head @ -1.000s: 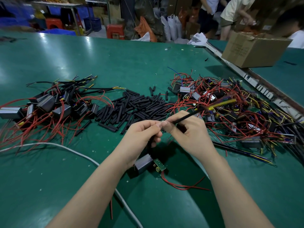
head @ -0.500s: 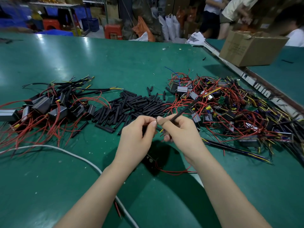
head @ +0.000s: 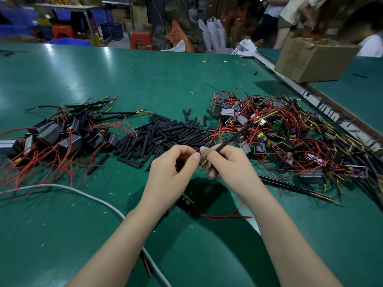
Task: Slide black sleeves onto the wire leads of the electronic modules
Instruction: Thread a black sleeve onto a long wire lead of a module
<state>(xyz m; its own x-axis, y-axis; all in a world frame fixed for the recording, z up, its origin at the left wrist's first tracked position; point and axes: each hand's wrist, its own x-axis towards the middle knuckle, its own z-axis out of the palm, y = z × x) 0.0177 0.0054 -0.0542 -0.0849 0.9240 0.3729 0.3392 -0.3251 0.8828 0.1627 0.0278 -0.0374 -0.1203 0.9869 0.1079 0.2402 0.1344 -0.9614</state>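
Pinching tight, the right hand (head: 230, 164) holds a long black sleeve (head: 236, 137) that already has yellow wire tips poking out of its far end. The left hand (head: 176, 166) sits right next to it, thumb and fingers curled together. It seems to hold something small, but I cannot tell what. One module (head: 186, 201) lies on the green table (head: 145, 75) under the hands, mostly hidden, with its red wires (head: 219, 216) trailing out.

Just past the hands is a heap of loose black sleeves (head: 165, 133), so plenty are waiting. To the left is a pile of modules (head: 58, 135) with black tubes on some leads; I think these are done. To the right is a bigger, messy pile (head: 290, 137) of modules with bare red and yellow wires. That pile looks like work still to do, so the job seems far from finished.
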